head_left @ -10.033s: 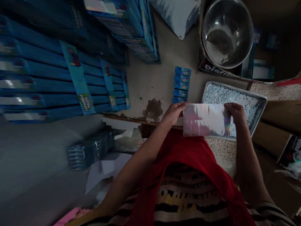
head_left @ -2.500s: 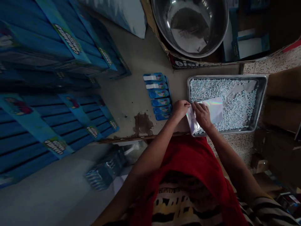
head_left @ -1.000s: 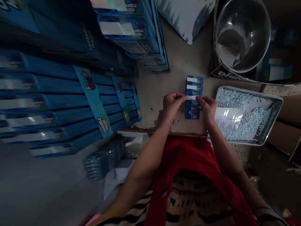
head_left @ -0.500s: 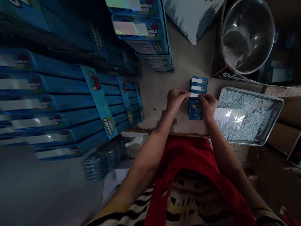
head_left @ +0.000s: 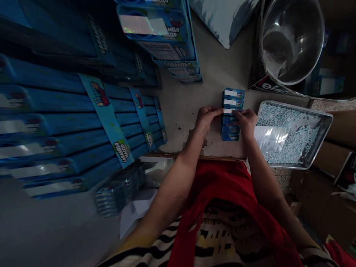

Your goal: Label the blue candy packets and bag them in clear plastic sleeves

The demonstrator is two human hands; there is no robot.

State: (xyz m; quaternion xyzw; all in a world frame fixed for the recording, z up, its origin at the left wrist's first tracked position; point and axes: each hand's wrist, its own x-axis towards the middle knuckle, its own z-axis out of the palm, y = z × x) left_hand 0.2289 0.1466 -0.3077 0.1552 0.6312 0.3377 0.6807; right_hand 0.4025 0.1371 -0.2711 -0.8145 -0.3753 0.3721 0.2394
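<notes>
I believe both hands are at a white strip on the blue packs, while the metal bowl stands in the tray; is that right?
Not quite: the head view shows the metal bowl in the open cardboard box, not in the tray. The left hand and right hand are at a white strip on the blue packs.

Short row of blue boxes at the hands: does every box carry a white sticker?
No, the three boxes nearest the red apron show no white sticker.
</notes>
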